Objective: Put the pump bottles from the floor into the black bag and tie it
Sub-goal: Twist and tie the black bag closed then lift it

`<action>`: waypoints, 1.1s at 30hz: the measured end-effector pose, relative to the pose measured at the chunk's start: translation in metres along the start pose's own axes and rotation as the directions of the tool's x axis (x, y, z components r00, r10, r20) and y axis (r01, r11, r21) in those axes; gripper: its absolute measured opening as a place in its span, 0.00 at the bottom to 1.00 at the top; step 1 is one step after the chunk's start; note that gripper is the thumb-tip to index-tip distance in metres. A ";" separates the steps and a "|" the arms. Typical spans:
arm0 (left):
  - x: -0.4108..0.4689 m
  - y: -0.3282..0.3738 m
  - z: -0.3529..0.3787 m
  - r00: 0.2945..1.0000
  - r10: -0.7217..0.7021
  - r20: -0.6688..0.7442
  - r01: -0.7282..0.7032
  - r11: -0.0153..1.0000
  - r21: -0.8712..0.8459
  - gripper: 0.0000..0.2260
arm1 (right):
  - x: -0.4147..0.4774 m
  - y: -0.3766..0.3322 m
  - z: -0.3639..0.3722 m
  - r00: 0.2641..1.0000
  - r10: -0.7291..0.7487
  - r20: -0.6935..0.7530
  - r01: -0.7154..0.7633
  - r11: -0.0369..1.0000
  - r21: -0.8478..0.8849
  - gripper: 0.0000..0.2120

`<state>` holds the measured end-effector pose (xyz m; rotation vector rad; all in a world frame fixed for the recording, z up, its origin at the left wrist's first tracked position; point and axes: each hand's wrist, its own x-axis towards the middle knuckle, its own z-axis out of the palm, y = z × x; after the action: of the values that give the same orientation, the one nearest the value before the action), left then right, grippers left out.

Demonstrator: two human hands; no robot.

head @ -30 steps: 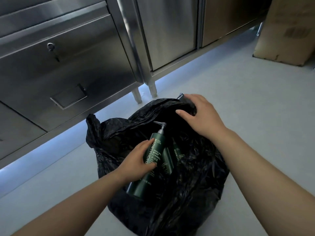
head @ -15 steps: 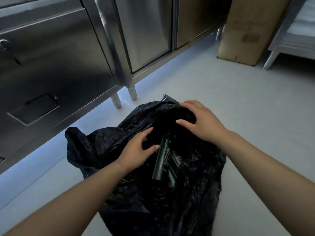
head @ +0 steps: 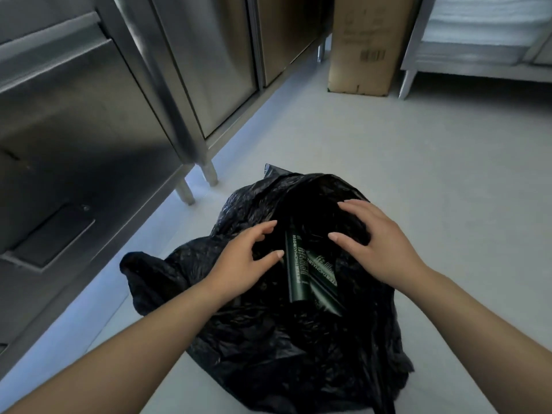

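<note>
Black bag (head: pixel 268 354) on floor (head: pixel 418 174), mouth open; two green bottles (head: pixel 297 270) inside. Left hand (head: pixel 248 258) at left rim, right hand (head: pixel 376 243) on right rim, both fingers spread, gripping nothing.

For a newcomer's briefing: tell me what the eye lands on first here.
A crumpled black plastic bag sits open on the pale floor at centre, with dark green cylindrical bottles with pale lettering lying in its mouth. The left hand and right hand spread over the opening, either side of the bottles. Stainless steel cabinets line the left; a tall brown cardboard box stands beyond.
</note>
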<state>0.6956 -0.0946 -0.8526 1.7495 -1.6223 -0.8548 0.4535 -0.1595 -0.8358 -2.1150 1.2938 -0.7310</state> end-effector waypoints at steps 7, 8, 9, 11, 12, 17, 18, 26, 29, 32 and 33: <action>-0.040 -0.033 0.049 0.994 -0.103 -0.043 0.104 0.994 0.036 0.23 | -0.025 0.027 0.018 0.992 -0.106 -0.067 0.110 0.992 0.063 0.29; -0.048 -0.034 0.048 0.992 -0.115 -0.054 0.118 0.992 0.046 0.23 | -0.026 0.028 0.017 0.990 -0.131 -0.059 0.133 0.990 0.044 0.29; -0.057 -0.036 0.047 0.990 -0.127 -0.061 0.131 0.990 0.058 0.23 | -0.027 0.028 0.015 0.988 -0.146 -0.057 0.148 0.988 0.034 0.30; -0.074 -0.040 0.043 0.988 -0.148 -0.038 0.151 0.982 0.110 0.21 | -0.030 0.033 0.012 0.988 -0.145 -0.058 0.148 0.988 0.042 0.32; -0.083 -0.042 0.042 0.989 -0.149 -0.017 0.150 0.976 0.160 0.21 | -0.034 0.036 0.013 0.989 -0.139 -0.051 0.141 0.989 0.039 0.32; -0.102 -0.058 0.053 0.991 -0.131 -0.021 0.132 0.969 0.209 0.21 | -0.059 0.053 0.022 0.995 -0.097 -0.007 0.097 0.994 -0.049 0.26; -0.100 -0.057 0.055 0.993 -0.120 -0.011 0.120 0.974 0.190 0.20 | -0.066 0.054 0.017 0.993 -0.117 0.029 0.118 0.993 -0.029 0.25; -0.081 -0.028 0.064 0.992 -0.102 0.072 0.112 0.984 -0.142 0.17 | -0.121 0.042 -0.028 0.950 -0.147 0.277 0.140 0.989 0.044 0.21; -0.086 -0.015 0.076 0.985 -0.044 0.164 0.077 0.976 -0.204 0.14 | -0.127 0.041 -0.034 0.975 -0.075 0.208 0.068 0.997 0.041 0.20; -0.089 0.011 0.091 0.982 -0.010 0.188 0.066 0.953 -0.297 0.14 | -0.128 0.046 -0.040 0.990 -0.010 0.140 0.003 0.999 0.050 0.20; -0.089 0.019 0.098 0.982 -0.017 0.187 0.075 0.948 -0.308 0.17 | -0.128 0.048 -0.041 0.993 0.000 0.120 -0.006 0.999 0.049 0.21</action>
<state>0.6018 -0.0069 -0.8925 1.5252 -1.4635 -1.2534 0.3460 -0.0686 -0.8616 -2.0834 1.2022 -0.6182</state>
